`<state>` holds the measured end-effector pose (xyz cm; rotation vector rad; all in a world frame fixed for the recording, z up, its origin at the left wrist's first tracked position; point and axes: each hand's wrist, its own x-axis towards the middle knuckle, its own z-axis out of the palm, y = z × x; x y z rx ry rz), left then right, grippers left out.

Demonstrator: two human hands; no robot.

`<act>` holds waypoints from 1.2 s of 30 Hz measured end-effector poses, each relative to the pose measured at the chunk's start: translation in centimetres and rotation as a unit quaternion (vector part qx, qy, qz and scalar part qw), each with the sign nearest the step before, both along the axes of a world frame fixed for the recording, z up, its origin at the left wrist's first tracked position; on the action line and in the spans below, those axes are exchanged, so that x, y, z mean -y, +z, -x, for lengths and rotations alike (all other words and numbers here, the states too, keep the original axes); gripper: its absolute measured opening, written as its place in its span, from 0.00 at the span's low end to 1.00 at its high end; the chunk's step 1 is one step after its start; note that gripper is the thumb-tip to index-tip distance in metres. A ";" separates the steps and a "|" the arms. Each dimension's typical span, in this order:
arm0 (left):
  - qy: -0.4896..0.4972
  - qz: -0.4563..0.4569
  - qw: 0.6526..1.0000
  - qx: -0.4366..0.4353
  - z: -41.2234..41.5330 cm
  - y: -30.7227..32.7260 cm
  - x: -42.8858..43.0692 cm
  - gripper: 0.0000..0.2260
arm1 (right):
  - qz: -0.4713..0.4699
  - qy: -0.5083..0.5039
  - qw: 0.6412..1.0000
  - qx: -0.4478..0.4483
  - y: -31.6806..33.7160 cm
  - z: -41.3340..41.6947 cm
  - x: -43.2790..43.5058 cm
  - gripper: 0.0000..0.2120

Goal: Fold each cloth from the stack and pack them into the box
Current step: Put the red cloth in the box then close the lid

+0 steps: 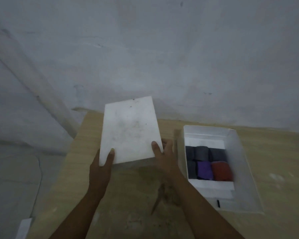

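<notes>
Most of the view is taken up by a pale, stained wall (145, 49), against which a light wooden desk (128, 195) is set; grey floor (16, 169) is seen to the left of it. An open white box (243, 169) is stood on the right part of the desk. A flat white lid (129, 130), smudged with grey marks, is held above the desk just left of the box, apart from it. Its near left corner is gripped by the left hand (100, 169) and its near right corner by the right hand (164, 157). On each side a thumb is laid on top of the lid, and the other fingers (167, 144) are curled round its edge, mostly hidden beneath. Six folded cloths are packed in two rows in the middle of the box. Three grey cloths (201, 153) are set in the far row. The near row is made up of a fourth grey one at the left, a purple cloth (204, 170) and a red cloth (221, 171). A small dark item (218, 203), too small to be made out, is seen at the near end of the box.
</notes>
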<state>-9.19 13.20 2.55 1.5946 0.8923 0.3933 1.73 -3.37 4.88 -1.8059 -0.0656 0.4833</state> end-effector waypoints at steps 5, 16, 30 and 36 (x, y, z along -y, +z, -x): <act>-0.049 -0.005 0.998 0.047 -0.2 2.8 6.6 0.21 | -0.008 -0.001 0.998 0.066 2.1 0.4 7.3 0.20; -0.206 -0.001 0.978 0.025 -2.5 3.4 21.8 0.20 | 0.068 -0.089 0.988 0.107 2.6 1.5 26.0 0.22; -0.220 -0.052 0.973 -0.036 -1.5 1.8 26.6 0.30 | 0.151 -0.078 0.979 0.109 -2.3 1.4 31.5 0.31; -0.214 -0.050 0.974 -0.063 -1.6 0.9 26.2 0.30 | 0.120 -0.089 0.980 0.134 -2.3 1.3 30.9 0.25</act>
